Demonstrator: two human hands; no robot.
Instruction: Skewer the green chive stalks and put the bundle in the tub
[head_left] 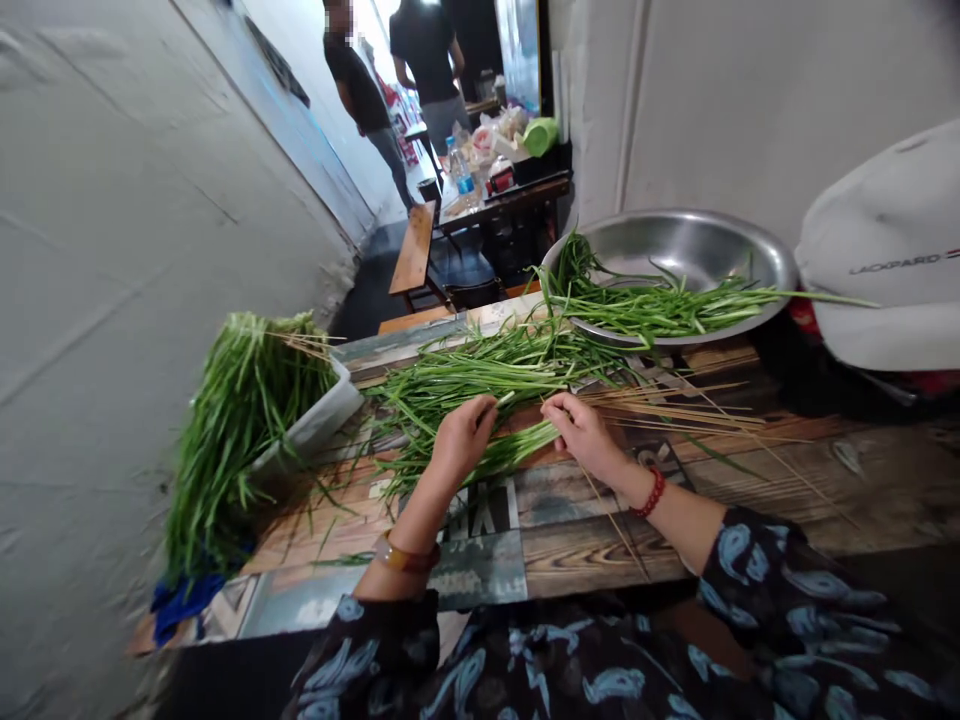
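My left hand is closed around a garlic chive stalk, whose pale end pokes out past the fingers. Opposite it, my right hand pinches at the pale ends of a small bunch of garlic chives. Whether a skewer is also between those fingers is hidden. Just beyond both hands spreads a loose pile of garlic chives on the wood-patterned table. Thin bamboo skewers lie scattered to the right of my right hand, and one slants toward me below it.
At left, skewered chives hang over a white tray, near a blue cloth. A steel basin with more chives stands back right, beside a white cap. Beyond are a bench, a cluttered table and two people.
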